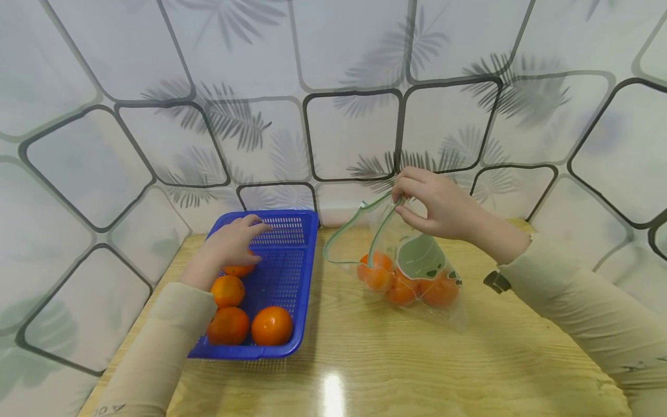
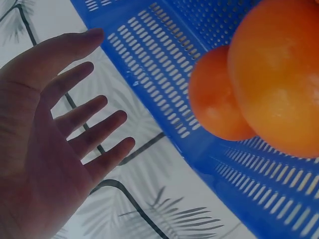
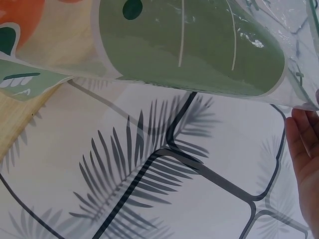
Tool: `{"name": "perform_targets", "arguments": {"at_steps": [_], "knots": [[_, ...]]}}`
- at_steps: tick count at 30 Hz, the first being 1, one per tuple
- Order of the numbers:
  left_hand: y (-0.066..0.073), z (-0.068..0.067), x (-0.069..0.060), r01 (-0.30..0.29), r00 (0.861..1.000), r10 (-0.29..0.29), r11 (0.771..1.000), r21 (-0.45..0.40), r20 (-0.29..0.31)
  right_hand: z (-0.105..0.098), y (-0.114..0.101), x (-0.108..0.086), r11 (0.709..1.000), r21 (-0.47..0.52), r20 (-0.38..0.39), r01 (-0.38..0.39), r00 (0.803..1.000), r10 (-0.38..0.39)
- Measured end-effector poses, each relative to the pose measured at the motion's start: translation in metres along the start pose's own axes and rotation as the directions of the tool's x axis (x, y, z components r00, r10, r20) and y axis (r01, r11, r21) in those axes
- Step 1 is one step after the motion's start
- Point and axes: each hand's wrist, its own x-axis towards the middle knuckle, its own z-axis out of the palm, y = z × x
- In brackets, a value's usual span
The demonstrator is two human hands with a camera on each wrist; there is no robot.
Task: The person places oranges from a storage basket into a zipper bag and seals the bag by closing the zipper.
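My left hand (image 1: 229,246) hovers over the left side of a blue plastic basket (image 1: 304,272), with its fingers spread and nothing in them. Below and in front of it lie several oranges, among them one orange (image 1: 272,325) at the near right corner. In the left wrist view the hand (image 2: 55,129) is apart from the nearest orange (image 2: 279,79). My right hand (image 1: 435,202) pinches the top edge of a clear zip bag (image 1: 422,258) with a green seal. The bag's mouth gapes toward the basket, and several oranges lie inside, partly hidden by its green print.
Basket and bag rest on a light wooden table (image 1: 396,370). A patterned wall covering (image 1: 354,139) with leaf prints stands close behind and at the left. A dark round item (image 1: 497,282) is at the right cuff.
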Motion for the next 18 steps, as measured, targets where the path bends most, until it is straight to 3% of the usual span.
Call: {"name": "perform_targets", "arguments": {"at_steps": [9, 18], "knots": [[-0.017, 0.009, 0.000, 0.070, 0.997, -0.068, 0.996, -0.058, 0.039, 0.000, 0.001, -0.001, 1.000, 0.012, -0.001, 0.008, 1.000, -0.008], [-0.022, 0.012, -0.001, 0.127, 0.989, -0.121, 0.989, -0.078, 0.084, 0.001, 0.001, -0.002, 1.000, 0.011, 0.004, 0.004, 1.000, -0.004]]}}
